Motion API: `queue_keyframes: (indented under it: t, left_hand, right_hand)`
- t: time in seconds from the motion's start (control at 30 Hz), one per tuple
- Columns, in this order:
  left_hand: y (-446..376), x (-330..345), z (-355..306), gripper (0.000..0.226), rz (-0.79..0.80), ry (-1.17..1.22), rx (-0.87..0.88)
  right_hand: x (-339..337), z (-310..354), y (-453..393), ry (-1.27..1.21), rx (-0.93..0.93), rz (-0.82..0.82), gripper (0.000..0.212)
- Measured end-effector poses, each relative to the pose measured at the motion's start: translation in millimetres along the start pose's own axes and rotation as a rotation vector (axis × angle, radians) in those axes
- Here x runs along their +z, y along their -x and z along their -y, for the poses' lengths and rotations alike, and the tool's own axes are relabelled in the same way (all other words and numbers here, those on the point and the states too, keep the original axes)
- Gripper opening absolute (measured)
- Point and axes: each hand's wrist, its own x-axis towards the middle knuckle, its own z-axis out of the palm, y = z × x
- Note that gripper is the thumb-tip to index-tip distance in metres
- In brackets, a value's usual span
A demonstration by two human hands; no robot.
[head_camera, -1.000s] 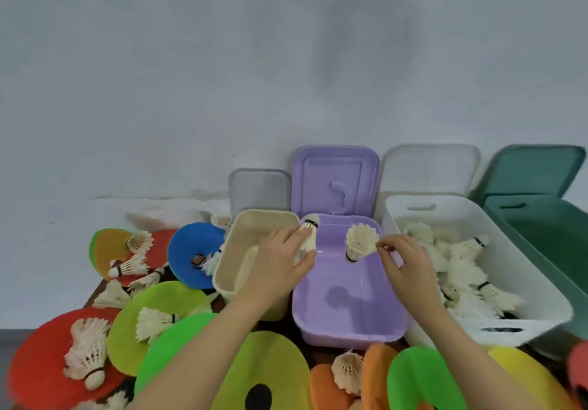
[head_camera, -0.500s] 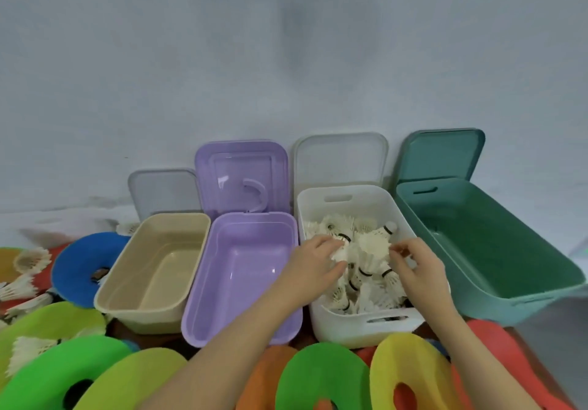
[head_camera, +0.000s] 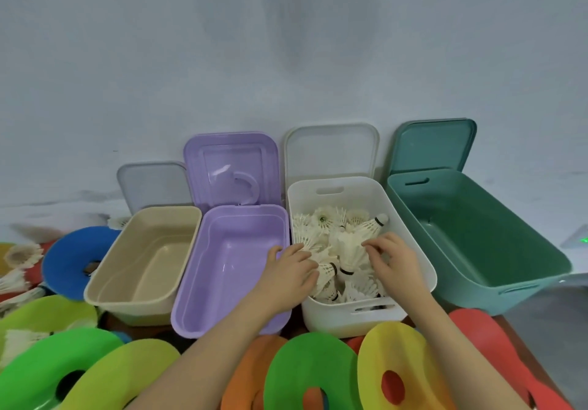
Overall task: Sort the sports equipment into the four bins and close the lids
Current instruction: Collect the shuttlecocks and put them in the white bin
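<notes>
Four open bins in a row against a pale wall, each lid propped upright behind it: beige bin (head_camera: 143, 260) at left, purple bin (head_camera: 232, 269) touching it, then white bin (head_camera: 410, 237), then larger teal bin (head_camera: 477, 234) at right. White feather shuttlecocks (head_camera: 346, 247) heaped in the white bin; other three bare inside. More shuttlecocks (head_camera: 22, 255) scattered at far left among flat foam rings (head_camera: 311, 374) in blue, green, yellow, orange and red, overlapping in front of the bins
</notes>
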Motion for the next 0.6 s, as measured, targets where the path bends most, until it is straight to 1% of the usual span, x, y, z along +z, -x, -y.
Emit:
queue_keyframes:
  t: [0.07, 0.13, 0.23, 0.3, 0.43, 0.47, 0.53, 0.6]
  left_hand:
    - [2, -1, 1, 0.035, 0.004, -0.007, 0.003]
    - [5, -2, 2, 0.035, 0.003, -0.008, -0.002]
    - [9, 0, 3, 0.038, -0.005, 0.009, -0.019]
    - [11, 1, 4, 0.041, -0.011, 0.005, -0.030]
    - [19, -6, 11, 0.048, -0.079, 0.005, -0.062]
    - [22, -10, 14, 0.053, -0.094, 0.003, -0.066]
    - [31, -20, 22, 0.073, -0.116, 0.001, -0.071]
    - [42, -30, 35, 0.080, -0.120, -0.012, -0.100]
  right_hand:
    - [-1, 4, -2, -0.014, 0.000, 0.077, 0.011]
    - [2, 5, 0, 0.018, -0.008, 0.205, 0.011]
    - [10, 2, 12, 0.201, -0.014, 0.347, 0.014]
    - [11, 1, 18, 0.242, -0.019, 0.346, 0.019]
    - [13, 14, 16, 0.181, -0.067, 0.253, 0.023]
    - [15, 19, 15, 0.189, -0.085, 0.241, 0.023]
    - [22, 30, 12, 0.191, -0.122, 0.228, 0.023]
    - [32, 43, 9, 0.180, -0.151, 0.232, 0.027]
